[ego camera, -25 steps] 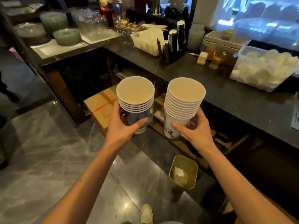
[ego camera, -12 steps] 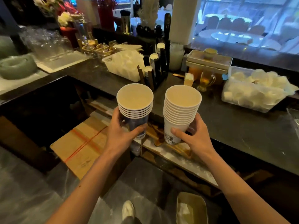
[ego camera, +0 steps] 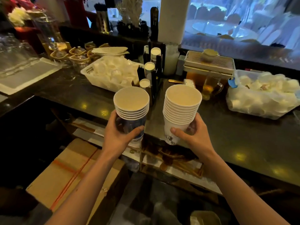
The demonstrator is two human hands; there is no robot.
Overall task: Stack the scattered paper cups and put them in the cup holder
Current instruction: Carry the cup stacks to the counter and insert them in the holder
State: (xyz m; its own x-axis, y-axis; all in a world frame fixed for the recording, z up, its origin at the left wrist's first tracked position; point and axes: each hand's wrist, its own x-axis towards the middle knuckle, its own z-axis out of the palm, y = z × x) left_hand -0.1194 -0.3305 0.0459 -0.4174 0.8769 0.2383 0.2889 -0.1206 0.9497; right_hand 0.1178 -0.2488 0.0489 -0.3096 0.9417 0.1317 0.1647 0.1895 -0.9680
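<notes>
Fingers (ego camera: 176, 131) of my right hand (ego camera: 193, 137) are wrapped closed around the lowest cup of the taller stack (ego camera: 180, 111), thumb across the front. My left hand (ego camera: 118, 135) is likewise closed on the base of the shorter stack (ego camera: 131, 109), whose bottom cup carries dark print. Both stacks are held upright, mouths up, side by side but apart, over the near edge of the dark counter (ego camera: 243, 143).

Assessment: nested paper cups are light and thin-walled; they crush under a hard squeeze and can slide apart if tipped. The hold is best taken low, on the bottom cup's wall, with moderate pressure, as at present.

Beyond the stacks stands the dark cup holder (ego camera: 154, 75), its slots showing white cup tops at three heights. I judge this is the destination, though the blur leaves its free slots uncertain. Either side sit a white basket (ego camera: 90, 72) and a clear tub (ego camera: 235, 103).
</notes>
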